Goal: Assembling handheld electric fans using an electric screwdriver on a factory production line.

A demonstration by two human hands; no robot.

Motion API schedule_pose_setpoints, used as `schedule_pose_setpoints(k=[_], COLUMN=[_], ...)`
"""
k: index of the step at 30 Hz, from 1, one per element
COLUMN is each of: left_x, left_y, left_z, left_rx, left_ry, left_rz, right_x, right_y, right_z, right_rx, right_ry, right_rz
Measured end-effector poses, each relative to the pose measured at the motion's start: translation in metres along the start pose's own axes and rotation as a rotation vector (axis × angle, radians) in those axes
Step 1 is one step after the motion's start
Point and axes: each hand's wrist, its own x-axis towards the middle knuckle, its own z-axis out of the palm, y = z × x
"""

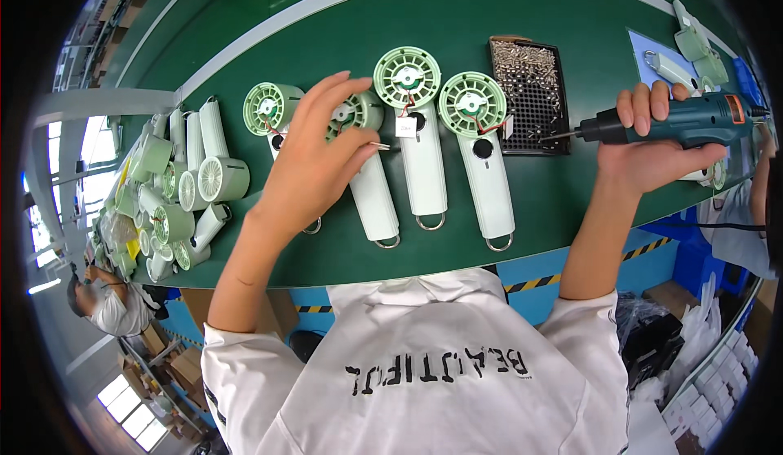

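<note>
A person in a white shirt (440, 373) sits or stands, I cannot tell which, at the front edge of a green workbench (326, 263), seen from their own head, with both bare hands over it. Four handheld fans with pale green round heads and white handles lie in a row across the middle of the bench, heads toward the far edge, handles toward the front edge. The left hand (314, 141) is over the second fan from the left (371, 198), partly covering its head; its upper fingers are spread and bent, while lower fingertips come close together beside a small pale sliver, and I cannot tell whether they grip it. The leftmost fan (265, 106) is partly hidden behind this hand. The third fan (424, 170) has a white tag (405, 126) below its head, and the rightmost fan (488, 186) shows red wires. The right hand (632, 161) is closed around a teal electric screwdriver (693, 125), its bit pointing left over the near part of a black tray (564, 100) of small metal screws (526, 64), just right of the row. More fans are heaped at the bench's left end (222, 179), and others lie near its far right corner (692, 45).
</note>
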Motion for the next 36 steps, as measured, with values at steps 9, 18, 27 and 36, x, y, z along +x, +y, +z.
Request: schedule_pose_setpoints(k=[9, 18, 27, 36], left_x=[-0.025, -0.035, -0.035, -0.032], left_y=[-0.007, -0.007, 0.004, 0.004], left_z=[0.018, 0.005, 0.005, 0.004], left_rx=[-0.501, -0.553, -0.269, -0.579], left_ry=[0.372, 0.475, 0.339, 0.398], left_rz=[-0.274, -0.358, -0.294, -0.558], right_x=[0.003, 0.006, 0.006, 0.006], right_y=[0.008, 0.003, 0.007, 0.008], right_z=[0.006, -0.004, -0.001, -0.003], right_rx=[0.052, -0.001, 0.013, 0.068], right_ry=[0.035, 0.132, 0.114, 0.045], right_rz=[0.053, 0.098, 0.134, 0.131])
